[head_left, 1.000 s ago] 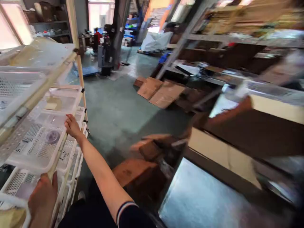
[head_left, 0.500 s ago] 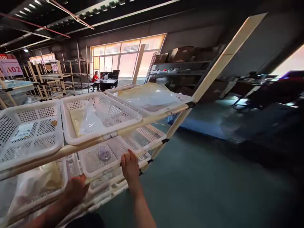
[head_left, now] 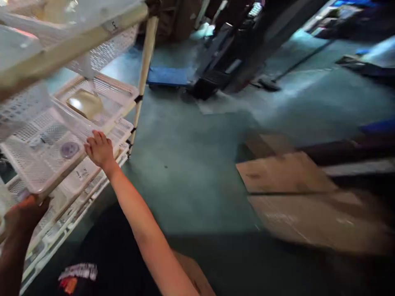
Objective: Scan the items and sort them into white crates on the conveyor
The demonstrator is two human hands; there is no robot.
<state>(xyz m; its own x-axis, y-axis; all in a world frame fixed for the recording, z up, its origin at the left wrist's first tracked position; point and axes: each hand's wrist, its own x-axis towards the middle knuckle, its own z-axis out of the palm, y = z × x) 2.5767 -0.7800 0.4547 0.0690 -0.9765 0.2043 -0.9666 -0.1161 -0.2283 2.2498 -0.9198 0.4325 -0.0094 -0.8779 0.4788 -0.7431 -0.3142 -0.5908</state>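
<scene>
A cream-coloured rack with tiers of white perforated baskets stands at the left. My right hand (head_left: 100,150) is closed over the front rail (head_left: 66,169) of a middle tier, fingers curled beside a basket rim. Lower left, my left hand (head_left: 24,213) is wrapped round the same rail near the front corner of a white basket (head_left: 33,174); its fingers are partly hidden and dark. A round, pale purple object (head_left: 70,150) lies in that basket, between my hands. Behind it, another basket (head_left: 119,113) holds a yellowish packet (head_left: 84,103).
The rack's upright post (head_left: 147,53) rises beyond my right hand. Flattened cardboard (head_left: 284,172) lies on the green floor (head_left: 185,164) at right, blurred. A blue platform (head_left: 169,76) and dark equipment (head_left: 216,78) stand farther back.
My view has swung right and down, so the rack now sits at the left and cardboard shows on the floor. Both hands remain on the rail.
</scene>
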